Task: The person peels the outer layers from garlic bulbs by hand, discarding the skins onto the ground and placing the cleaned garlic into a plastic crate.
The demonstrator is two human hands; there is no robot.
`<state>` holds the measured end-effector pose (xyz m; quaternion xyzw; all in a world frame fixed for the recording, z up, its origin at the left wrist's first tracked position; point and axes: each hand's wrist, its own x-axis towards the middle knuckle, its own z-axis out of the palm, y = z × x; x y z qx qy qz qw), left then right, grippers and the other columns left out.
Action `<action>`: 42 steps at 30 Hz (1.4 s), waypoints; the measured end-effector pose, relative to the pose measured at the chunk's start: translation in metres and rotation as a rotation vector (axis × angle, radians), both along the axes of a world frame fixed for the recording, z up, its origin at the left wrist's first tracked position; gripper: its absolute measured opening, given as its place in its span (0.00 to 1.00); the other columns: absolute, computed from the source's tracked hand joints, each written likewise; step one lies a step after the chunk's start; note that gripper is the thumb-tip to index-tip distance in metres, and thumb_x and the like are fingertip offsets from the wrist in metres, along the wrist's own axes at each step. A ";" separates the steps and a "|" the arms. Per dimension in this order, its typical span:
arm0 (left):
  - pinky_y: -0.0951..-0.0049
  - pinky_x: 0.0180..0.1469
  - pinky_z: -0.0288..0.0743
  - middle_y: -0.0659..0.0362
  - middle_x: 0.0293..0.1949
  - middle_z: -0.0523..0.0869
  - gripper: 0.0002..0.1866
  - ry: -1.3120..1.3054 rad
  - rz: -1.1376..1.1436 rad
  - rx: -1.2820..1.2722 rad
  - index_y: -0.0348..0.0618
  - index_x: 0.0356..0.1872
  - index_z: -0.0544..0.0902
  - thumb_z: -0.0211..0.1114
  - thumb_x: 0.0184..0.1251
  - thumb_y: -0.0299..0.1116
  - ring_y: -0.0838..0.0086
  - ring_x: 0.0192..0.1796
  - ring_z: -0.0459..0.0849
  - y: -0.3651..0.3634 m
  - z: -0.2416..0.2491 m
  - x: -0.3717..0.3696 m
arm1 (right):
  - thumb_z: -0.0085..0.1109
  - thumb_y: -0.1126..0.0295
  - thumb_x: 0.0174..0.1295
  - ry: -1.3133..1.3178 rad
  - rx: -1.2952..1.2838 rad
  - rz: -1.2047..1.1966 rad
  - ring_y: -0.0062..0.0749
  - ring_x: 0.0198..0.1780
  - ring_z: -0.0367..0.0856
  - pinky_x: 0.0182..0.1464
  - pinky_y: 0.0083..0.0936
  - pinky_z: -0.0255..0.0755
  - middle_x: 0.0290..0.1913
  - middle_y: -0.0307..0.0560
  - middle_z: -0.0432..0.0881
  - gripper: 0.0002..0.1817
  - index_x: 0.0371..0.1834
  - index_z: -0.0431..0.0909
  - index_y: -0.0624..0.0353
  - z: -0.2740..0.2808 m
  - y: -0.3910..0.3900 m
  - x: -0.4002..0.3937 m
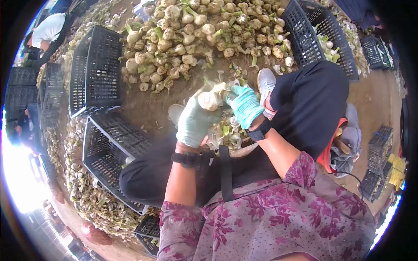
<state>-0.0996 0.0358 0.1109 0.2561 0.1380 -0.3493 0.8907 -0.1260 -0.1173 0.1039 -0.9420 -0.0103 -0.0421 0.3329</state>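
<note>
A whitish garlic bulb (208, 101) with loose papery skin is held up in front of my lap. My left hand (193, 121), in a pale green glove, has its fingers wrapped round the bulb from the left and below. From the right, my right hand (244, 105), in a teal glove, is closed at the bulb's side, its fingertips on the papery skin; what lies exactly between them is partly hidden. Beneath both hands, peeled skins and leaf scraps (230, 134) lie on the ground between my legs.
A large heap of garlic bulbs (187, 39) spreads on the ground ahead. Black plastic crates stand at the left (102, 69), by my left knee (109, 150) and at the upper right (322, 35). Discarded skins (93, 195) cover the ground at left. Another person (48, 32) is at the upper left.
</note>
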 end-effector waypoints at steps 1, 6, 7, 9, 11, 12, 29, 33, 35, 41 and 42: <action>0.68 0.48 0.68 0.52 0.46 0.71 0.27 -0.192 -0.002 0.225 0.34 0.54 0.59 0.57 0.54 0.33 0.66 0.46 0.72 -0.003 0.002 -0.004 | 0.45 0.73 0.50 0.000 -0.004 0.004 0.38 0.26 0.74 0.29 0.26 0.67 0.26 0.52 0.76 0.09 0.30 0.75 0.64 -0.004 0.001 0.001; 0.72 0.42 0.71 0.55 0.42 0.73 0.25 -0.480 0.126 0.560 0.37 0.55 0.59 0.54 0.57 0.34 0.70 0.42 0.74 -0.011 0.005 -0.010 | 0.47 0.74 0.49 -0.044 0.341 -0.083 0.36 0.26 0.74 0.29 0.25 0.68 0.26 0.52 0.77 0.08 0.29 0.75 0.65 0.017 0.015 0.000; 0.72 0.42 0.71 0.55 0.42 0.73 0.25 -0.477 0.133 0.560 0.37 0.55 0.59 0.54 0.57 0.34 0.70 0.42 0.74 -0.008 0.004 -0.007 | 0.48 0.73 0.50 -0.121 0.250 -0.039 0.34 0.25 0.75 0.29 0.23 0.69 0.28 0.53 0.77 0.09 0.31 0.74 0.67 0.010 0.014 -0.001; 0.72 0.40 0.71 0.56 0.39 0.75 0.24 -0.121 0.048 0.129 0.38 0.52 0.64 0.46 0.61 0.45 0.70 0.40 0.75 -0.002 0.001 -0.002 | 0.48 0.74 0.50 -0.186 0.113 0.025 0.34 0.25 0.75 0.28 0.22 0.69 0.30 0.54 0.76 0.10 0.33 0.73 0.69 0.010 0.012 0.000; 0.71 0.40 0.71 0.55 0.40 0.75 0.25 -0.081 0.034 0.140 0.39 0.50 0.66 0.42 0.61 0.50 0.70 0.40 0.75 0.002 -0.008 0.003 | 0.47 0.76 0.48 -0.054 0.803 -0.079 0.35 0.27 0.76 0.30 0.22 0.70 0.31 0.56 0.76 0.10 0.33 0.74 0.69 0.018 0.020 0.000; 0.71 0.40 0.70 0.55 0.41 0.75 0.27 -0.042 0.013 0.151 0.40 0.49 0.67 0.39 0.61 0.54 0.69 0.40 0.75 0.004 -0.013 0.004 | 0.47 0.76 0.48 -0.052 0.802 -0.077 0.35 0.27 0.76 0.30 0.22 0.70 0.31 0.56 0.76 0.10 0.33 0.74 0.69 0.023 0.021 -0.002; 0.76 0.39 0.73 0.53 0.42 0.73 0.32 -0.368 0.070 0.078 0.35 0.50 0.62 0.66 0.43 0.35 0.71 0.40 0.75 0.021 -0.002 0.006 | 0.53 0.76 0.45 -0.147 0.127 -0.293 0.34 0.33 0.76 0.37 0.23 0.68 0.30 0.50 0.77 0.12 0.36 0.74 0.62 -0.028 -0.017 0.006; 0.77 0.41 0.70 0.55 0.41 0.74 0.34 -0.397 0.057 0.256 0.34 0.52 0.61 0.66 0.41 0.33 0.71 0.41 0.74 0.011 0.009 0.003 | 0.56 0.73 0.45 0.133 0.399 -0.092 0.36 0.34 0.76 0.37 0.23 0.68 0.33 0.52 0.77 0.14 0.37 0.74 0.64 0.036 -0.001 0.003; 0.78 0.38 0.70 0.55 0.38 0.75 0.33 -0.367 0.046 0.316 0.35 0.51 0.63 0.66 0.41 0.33 0.72 0.37 0.75 0.008 0.015 0.000 | 0.59 0.69 0.44 0.078 0.416 0.070 0.40 0.32 0.77 0.33 0.25 0.69 0.30 0.54 0.77 0.15 0.34 0.74 0.66 0.029 -0.001 0.006; 0.73 0.43 0.70 0.52 0.42 0.74 0.32 -0.267 -0.106 0.201 0.34 0.51 0.63 0.65 0.42 0.31 0.67 0.42 0.75 0.020 0.011 0.001 | 0.60 0.73 0.44 0.290 0.723 -0.035 0.26 0.28 0.76 0.32 0.22 0.68 0.28 0.52 0.79 0.14 0.36 0.75 0.66 0.032 -0.001 0.004; 0.73 0.43 0.70 0.52 0.42 0.74 0.32 -0.264 -0.105 0.203 0.34 0.51 0.63 0.65 0.42 0.31 0.67 0.42 0.75 0.020 0.011 0.001 | 0.59 0.73 0.44 0.299 0.605 -0.056 0.22 0.28 0.74 0.32 0.21 0.68 0.29 0.51 0.79 0.15 0.37 0.75 0.66 0.037 -0.002 0.004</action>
